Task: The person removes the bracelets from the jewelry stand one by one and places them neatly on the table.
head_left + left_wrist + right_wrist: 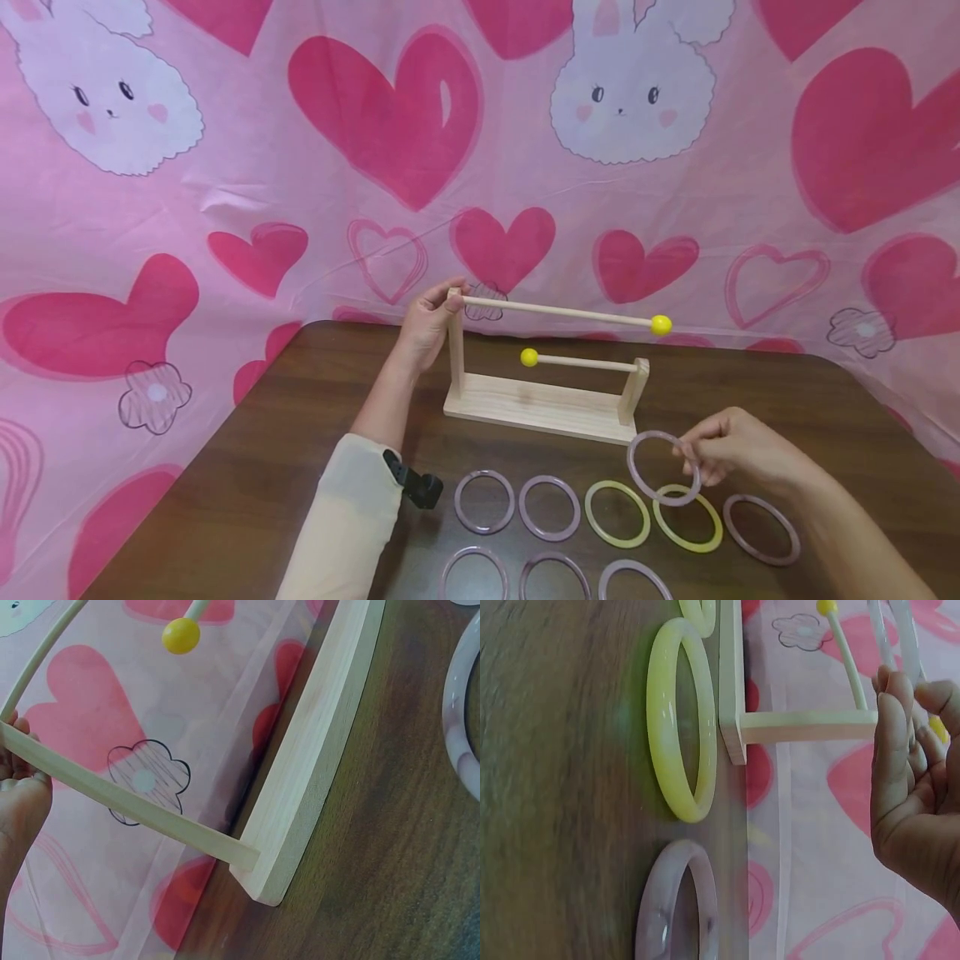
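Note:
My left hand (426, 325) grips the top of the tall left post of a wooden stand (540, 408). From that post a long upper rod (558, 312) runs right to a yellow ball (661, 325). A shorter lower rod (588, 363) points left from the short right post, tipped with another yellow ball (529, 357). In the head view my right hand (735, 446) pinches a pale purple bangle (657, 434) between thumb and fingers. This bangle is raised in front of the stand's right end, overlapping a yellow bangle (697, 547) on the table.
More bangles lie in rows on the brown table (247, 500) in front of the stand, among them a yellow bangle (588, 512) and a purple bangle (797, 542). Behind the table hangs a pink cloth (330, 192) with hearts and rabbits.

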Demonstrator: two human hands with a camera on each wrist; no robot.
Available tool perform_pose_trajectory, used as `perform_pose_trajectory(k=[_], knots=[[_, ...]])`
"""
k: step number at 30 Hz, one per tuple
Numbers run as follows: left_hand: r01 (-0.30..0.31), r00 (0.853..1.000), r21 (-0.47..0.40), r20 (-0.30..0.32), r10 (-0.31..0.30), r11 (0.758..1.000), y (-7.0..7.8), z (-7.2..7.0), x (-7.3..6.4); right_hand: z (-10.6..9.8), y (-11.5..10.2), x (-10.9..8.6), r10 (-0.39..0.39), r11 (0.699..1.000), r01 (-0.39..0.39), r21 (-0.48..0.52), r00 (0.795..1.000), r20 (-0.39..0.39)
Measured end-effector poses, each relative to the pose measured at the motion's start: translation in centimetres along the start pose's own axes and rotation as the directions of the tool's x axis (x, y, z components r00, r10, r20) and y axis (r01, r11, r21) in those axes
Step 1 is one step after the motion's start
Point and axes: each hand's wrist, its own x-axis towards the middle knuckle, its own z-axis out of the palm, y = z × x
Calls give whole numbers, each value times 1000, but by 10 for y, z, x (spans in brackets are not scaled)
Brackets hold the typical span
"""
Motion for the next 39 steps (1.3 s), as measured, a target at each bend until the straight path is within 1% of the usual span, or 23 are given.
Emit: perform_pose_trajectory(k=[3,6,8,11,15,17,20,24,29,31,39], knots=[[5,1000,1,-2,-5,1000,0,0,0,0,2,-2,-43,997,36,68,994,100],[2,1000,1,0,-2,1000,-1,0,-1,0,5,-4,-84,987,55,148,976,201],[-1,1000,4,-2,1,1000,-1,0,-1,1,6,-5,-110,983,68,170,962,249],[-10,1000,-1,6,10,1000,-1,0,-1,1,9,-6,-151,981,106,164,944,293],[-11,1000,-8,9,12,1000,-1,0,-1,0,14,-8,-211,975,174,137,920,331],[-7,1000,-6,5,7,1000,-1,0,-1,-1,16,-9,-226,972,191,134,911,346],[-2,1000,-10,4,2,1000,-1,-1,-1,-1,18,-12,-225,973,189,132,906,358],[-1,1000,-8,9,1,1000,-1,-1,-1,-2,18,-15,-199,978,160,132,910,364],[-4,1000,-6,18,4,1000,-1,-1,-1,-3,17,-20,-167,985,140,96,904,393],[-4,1000,-7,18,4,1000,-1,-1,0,-4,18,-22,-169,985,149,81,898,405],[-2,1000,-14,22,3,1000,-1,-1,0,-6,20,-29,-115,993,97,64,897,427]])
